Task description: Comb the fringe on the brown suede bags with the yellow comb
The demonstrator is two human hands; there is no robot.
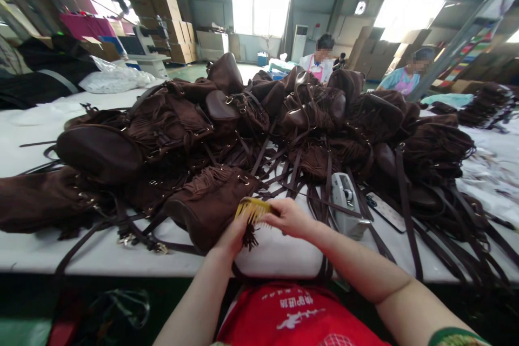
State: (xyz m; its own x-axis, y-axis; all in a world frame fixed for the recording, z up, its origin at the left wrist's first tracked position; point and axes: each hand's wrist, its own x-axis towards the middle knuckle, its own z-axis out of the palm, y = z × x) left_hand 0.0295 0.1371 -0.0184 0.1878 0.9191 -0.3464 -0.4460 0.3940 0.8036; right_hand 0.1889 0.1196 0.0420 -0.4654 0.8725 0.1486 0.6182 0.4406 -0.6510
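In the head view, my right hand (292, 217) is closed round one end of a yellow wide-toothed comb (253, 207). The comb's teeth point down over a dark brown tassel (250, 237). My left hand (234, 233) is closed on the tassel from the left, its fingertips partly hidden by the comb. Just beyond both hands lies a brown suede-like bag (214, 197) on its side, with fringe along its upper face and its rounded base turned toward me.
Many similar brown bags (170, 119) are heaped across the white table (178, 264), straps trailing toward its front edge. Right of my hands stand a grey-white device (346, 205) and a phone (385, 211). Two people (318, 62) are beyond the heap.
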